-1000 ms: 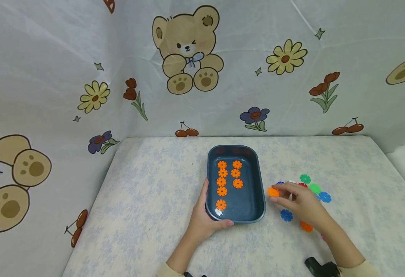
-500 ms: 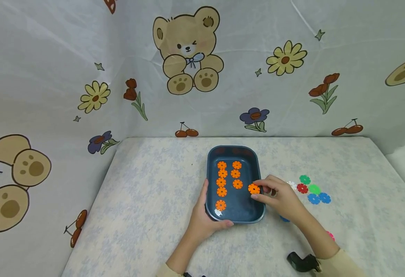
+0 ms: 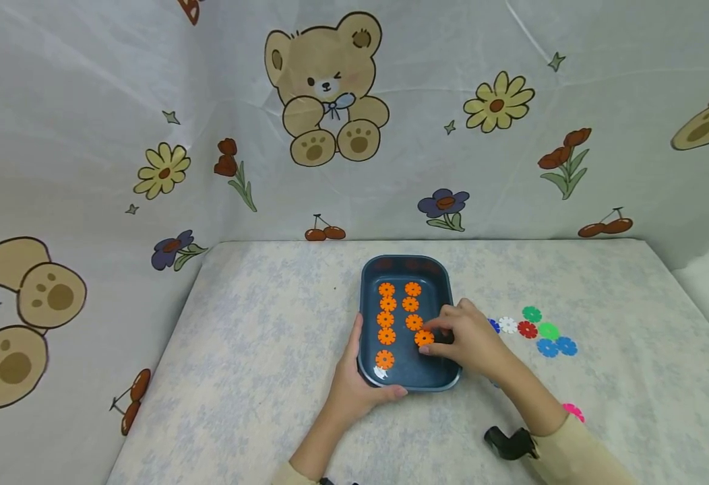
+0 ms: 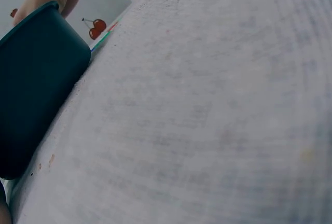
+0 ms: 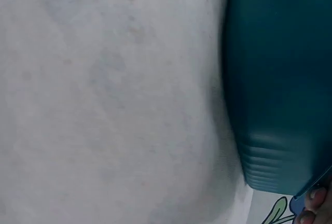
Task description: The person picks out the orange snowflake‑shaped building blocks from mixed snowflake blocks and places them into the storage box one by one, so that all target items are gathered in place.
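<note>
A dark blue rectangular tray (image 3: 412,374) rests on the table in the head view, and its outer wall (image 4: 41,89) fills the left of the left wrist view. My left hand (image 3: 354,387) holds its near left corner, with the thumb along the front edge. Over the tray's right side, my right hand (image 3: 472,340) pinches an orange flower-shaped disc (image 3: 424,338) between thumb and finger. That disc is just below the right column of orange discs (image 3: 410,304) inside the tray. A longer left column of orange discs (image 3: 385,319) lies beside it.
Right of the tray lie loose discs: white (image 3: 508,325), red (image 3: 527,329), green (image 3: 532,314), light green (image 3: 548,331), blue (image 3: 567,346) and pink (image 3: 573,411). A black wrist device (image 3: 509,443) sits at my right sleeve. A printed cloth wall (image 3: 391,195) stands behind the table.
My right hand has carried the orange disc leftward from the loose pile, over the tray's right rim, to the right column's lower end. The left hand and tray have stayed in place.
</note>
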### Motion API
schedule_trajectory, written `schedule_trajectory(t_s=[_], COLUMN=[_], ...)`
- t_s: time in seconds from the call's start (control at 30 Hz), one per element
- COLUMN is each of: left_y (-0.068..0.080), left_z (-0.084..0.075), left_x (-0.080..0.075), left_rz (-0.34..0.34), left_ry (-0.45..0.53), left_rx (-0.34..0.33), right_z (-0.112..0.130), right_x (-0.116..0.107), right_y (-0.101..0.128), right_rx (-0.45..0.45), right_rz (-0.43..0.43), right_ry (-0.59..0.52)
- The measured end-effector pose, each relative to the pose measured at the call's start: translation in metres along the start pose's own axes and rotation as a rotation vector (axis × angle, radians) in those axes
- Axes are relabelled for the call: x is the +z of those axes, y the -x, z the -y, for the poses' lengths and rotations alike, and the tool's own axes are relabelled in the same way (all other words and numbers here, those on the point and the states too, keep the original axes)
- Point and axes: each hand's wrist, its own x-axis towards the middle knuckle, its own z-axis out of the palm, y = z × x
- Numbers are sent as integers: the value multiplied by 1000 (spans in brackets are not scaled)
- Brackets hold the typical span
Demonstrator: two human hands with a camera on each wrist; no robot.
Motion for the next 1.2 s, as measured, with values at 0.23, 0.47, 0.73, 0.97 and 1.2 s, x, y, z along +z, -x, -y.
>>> schedule_trajectory(t_s=[0.23,0.47,0.73,0.97,1.2], left_y=[0,1,1,1,1], left_z=[0,-1,-2,-1,-3], left_x=[0,1,0,0,0], left_rz=[-7,-16,-19,-22,-15], left_ry=[3,-3,-2,-11,-14], left_rx=[5,1,3,6,10], right_z=[7,16,21,23,23], right_x=[-3,2,10,10,9], right_y=[-10,-17,-22,-21,-20], right_rx=[47,155,215,207,206], right_rz=[140,148,108,100,109], right_ry=[25,12,99,121,116])
